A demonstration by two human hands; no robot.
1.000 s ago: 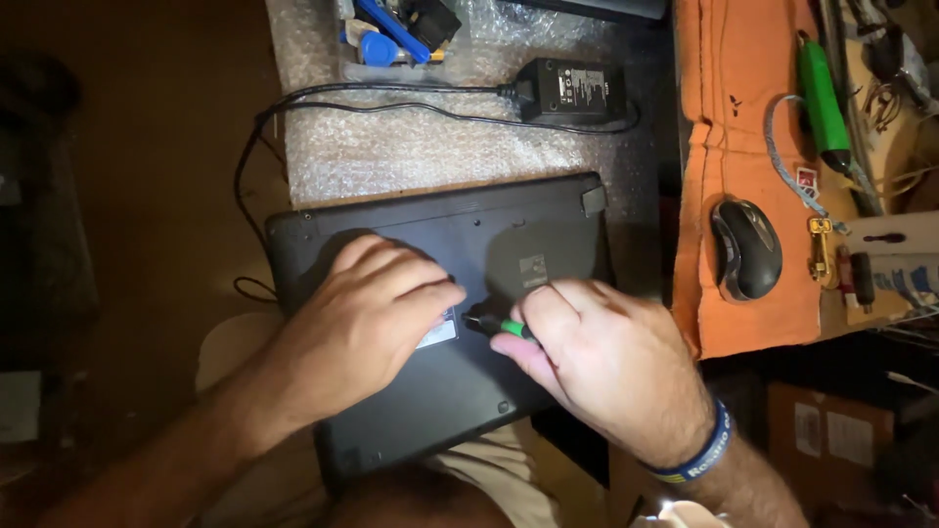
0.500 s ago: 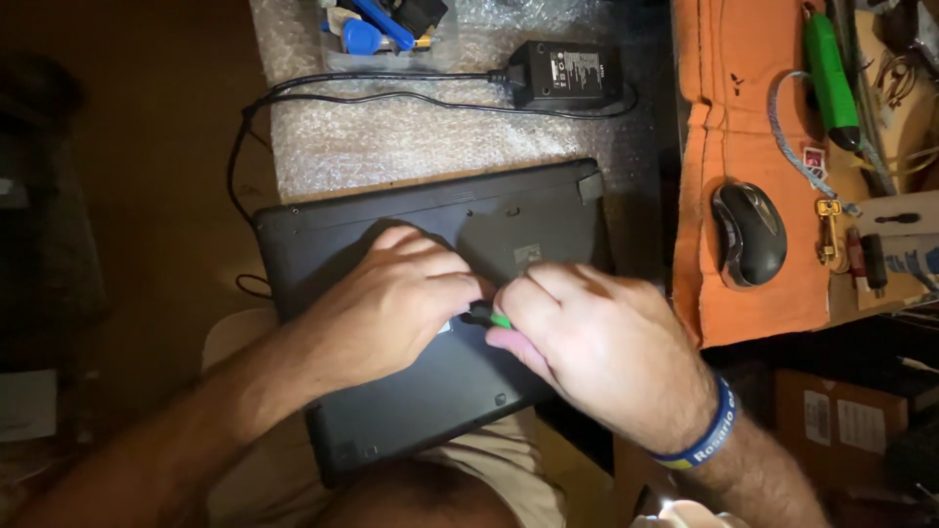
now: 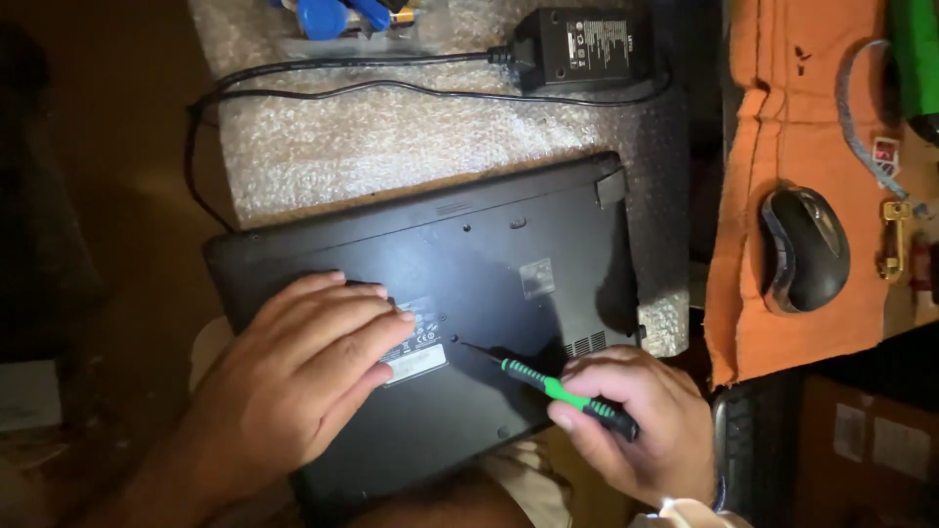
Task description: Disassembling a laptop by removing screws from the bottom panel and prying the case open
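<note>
A black laptop [image 3: 509, 254] lies upside down, partly on my lap and partly on a sheet of bubble wrap [image 3: 391, 147]. My left hand [image 3: 293, 381] rests flat on its underside, fingers spread over a white label. My right hand [image 3: 636, 430] grips a small screwdriver [image 3: 558, 391] with a green and black handle. The thin metal tip points up-left and touches the laptop's base near a screw hole beside the label.
A black power adapter [image 3: 587, 44] with its cable [image 3: 323, 83] sits at the back. Blue objects [image 3: 342, 15] lie at the top edge. On the right an orange cloth [image 3: 782, 117] carries a black mouse [image 3: 804, 249], a brass key [image 3: 892, 240] and a green tool [image 3: 917, 59].
My right hand has drawn back toward the lower right, exposing the screwdriver's shaft and tip. The left hand has slid slightly left. The camera has moved closer.
</note>
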